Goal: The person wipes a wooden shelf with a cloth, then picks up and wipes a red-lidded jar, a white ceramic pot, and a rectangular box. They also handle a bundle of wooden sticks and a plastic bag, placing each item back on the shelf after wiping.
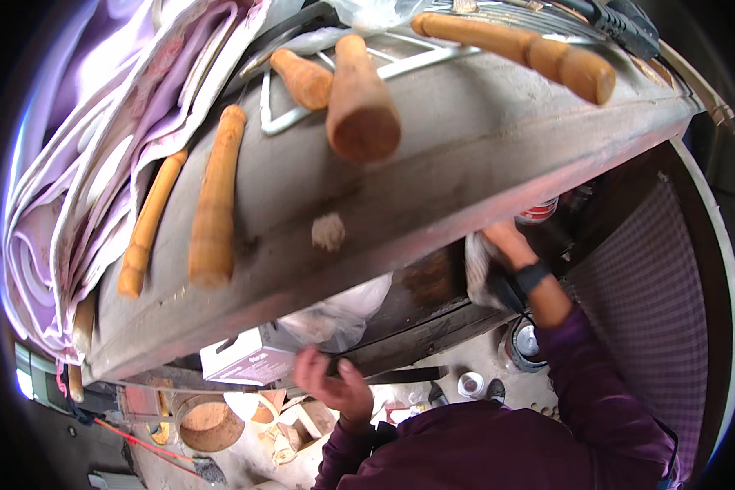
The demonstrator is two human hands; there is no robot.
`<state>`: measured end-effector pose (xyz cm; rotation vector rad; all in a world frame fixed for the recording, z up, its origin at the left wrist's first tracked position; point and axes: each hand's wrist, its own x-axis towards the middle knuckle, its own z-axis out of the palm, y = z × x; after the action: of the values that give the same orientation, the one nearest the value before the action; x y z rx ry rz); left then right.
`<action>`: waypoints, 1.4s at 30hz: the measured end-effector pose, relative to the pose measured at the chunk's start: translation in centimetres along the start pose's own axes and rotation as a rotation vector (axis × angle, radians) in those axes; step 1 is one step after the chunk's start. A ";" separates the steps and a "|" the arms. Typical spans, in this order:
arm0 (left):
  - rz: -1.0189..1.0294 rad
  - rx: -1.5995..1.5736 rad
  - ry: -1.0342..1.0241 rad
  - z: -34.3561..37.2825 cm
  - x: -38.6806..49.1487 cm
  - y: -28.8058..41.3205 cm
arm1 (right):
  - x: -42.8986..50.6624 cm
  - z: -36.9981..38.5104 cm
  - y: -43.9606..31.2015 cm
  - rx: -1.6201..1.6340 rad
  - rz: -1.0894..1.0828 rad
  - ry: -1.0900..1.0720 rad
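My left hand (337, 386) is just below the table's front edge, its fingers apart and nothing in it. Close by are a white printed carton (248, 361) and a clear plastic bag (349, 312) on the shelf under the tabletop. My right hand (503, 237) reaches into the space beneath the table (294, 184), a dark band around its wrist. The tabletop edge hides those fingertips, so what they hold cannot be told. A pale cloth or bag (481, 272) hangs against that hand, and a red can (538, 211) stands just beyond it.
Several turned wooden handles (214, 202) lie on the tabletop, some by a white wire rack (282, 120). Folded lilac cloth (128, 128) covers the left end. Below are a metal container (523, 343), a white cup (470, 384), a round tub (211, 422) and wood scraps (303, 422).
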<state>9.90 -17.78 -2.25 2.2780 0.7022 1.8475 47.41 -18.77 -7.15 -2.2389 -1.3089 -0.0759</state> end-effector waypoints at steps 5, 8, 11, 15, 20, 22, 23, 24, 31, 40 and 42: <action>-0.411 0.065 -0.050 -0.8 3.9 0.1 | -5.3 5.3 -8.9 -0.272 -0.218 0.004; -0.573 -0.150 -0.016 0.6 4.4 -1.4 | -10.6 2.8 -11.8 -0.043 -0.411 -0.195; -0.562 -0.052 0.018 1.1 5.1 -3.0 | -9.8 -1.1 -9.8 0.256 -0.312 -0.605; -0.590 -0.031 -0.019 1.9 8.5 -2.9 | -7.5 -4.0 -5.3 0.686 -0.107 -0.386; -0.619 -0.330 0.042 2.6 8.2 -5.3 | -7.3 -3.1 -4.5 0.020 0.089 -0.142; -0.589 -0.370 0.134 3.7 8.1 -4.5 | -9.5 -0.8 -4.4 -0.061 -0.142 -0.042; -0.580 -0.351 0.166 4.2 8.0 -4.4 | -10.3 -1.1 -4.9 -0.013 -0.181 -0.135; -0.574 -0.333 0.198 4.5 7.8 -4.3 | -11.0 -1.5 -5.6 0.035 -0.218 -0.231; -0.555 -0.415 0.233 4.1 7.2 -1.5 | -15.0 -3.0 -3.5 0.769 0.020 -0.491; -0.591 -0.297 0.123 5.0 7.4 -1.4 | -15.2 -7.2 -1.1 0.840 0.293 -0.234; -0.546 -0.250 0.151 5.0 7.4 -1.9 | -15.6 -7.3 0.1 0.902 0.372 -0.215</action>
<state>15.20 -11.96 2.39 1.5998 0.9378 1.7261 40.83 -34.62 -5.82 -1.6605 -0.7530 0.7551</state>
